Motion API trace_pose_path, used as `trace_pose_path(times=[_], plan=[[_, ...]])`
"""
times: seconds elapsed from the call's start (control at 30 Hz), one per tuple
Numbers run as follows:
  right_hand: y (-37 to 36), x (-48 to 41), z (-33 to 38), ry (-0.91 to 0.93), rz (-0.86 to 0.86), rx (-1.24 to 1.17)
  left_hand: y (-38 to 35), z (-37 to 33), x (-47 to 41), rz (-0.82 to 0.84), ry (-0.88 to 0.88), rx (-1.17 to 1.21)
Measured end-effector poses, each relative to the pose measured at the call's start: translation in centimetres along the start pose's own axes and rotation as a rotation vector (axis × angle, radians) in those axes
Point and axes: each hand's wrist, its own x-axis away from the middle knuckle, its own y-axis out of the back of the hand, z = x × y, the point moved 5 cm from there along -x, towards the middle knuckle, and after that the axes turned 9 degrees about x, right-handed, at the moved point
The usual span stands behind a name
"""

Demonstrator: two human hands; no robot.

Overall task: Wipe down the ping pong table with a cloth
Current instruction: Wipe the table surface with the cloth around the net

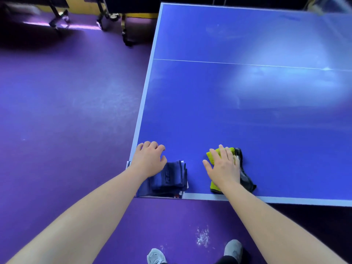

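Observation:
The blue ping pong table (238, 103) fills the right side of the view, and I stand at its near left corner. My right hand (223, 165) lies flat, fingers straight, on a folded yellow and dark grey cloth (245, 178) close to the near edge. My left hand (149, 160) rests near the corner with its fingers bent down onto the table surface, its heel over a folded dark blue towel (172, 178) that lies at the corner.
A white centre line (247, 64) crosses the table. Purple floor (66, 111) lies to the left and below, with white scuff marks near my shoes (233, 248). Dark furniture legs (106, 18) stand at the far left.

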Motion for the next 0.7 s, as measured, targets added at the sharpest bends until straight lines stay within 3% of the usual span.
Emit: trace_pose_path(times=[0.1, 0.23, 0.43, 0.7], plan=[[-3.1, 0.2, -3.2, 0.028, 0.137, 0.019, -1.8, -3.6, -0.5, -0.152, -0.056, 0.032], [-5.2, 1.2, -4.5, 0.072, -0.005, -0.071, -4.0, -9.3, -0.5, -0.357, -0.187, 0.075], [-6.0, 0.9, -7.2, 0.122, -0.108, -0.145, -8.8, -18.1, -0.7, -0.315, -0.254, 0.100], [-6.4, 0.2, -19.7, 0.148, -0.151, -0.182, -13.4, -27.4, -1.3, -0.283, -0.035, 0.067]])
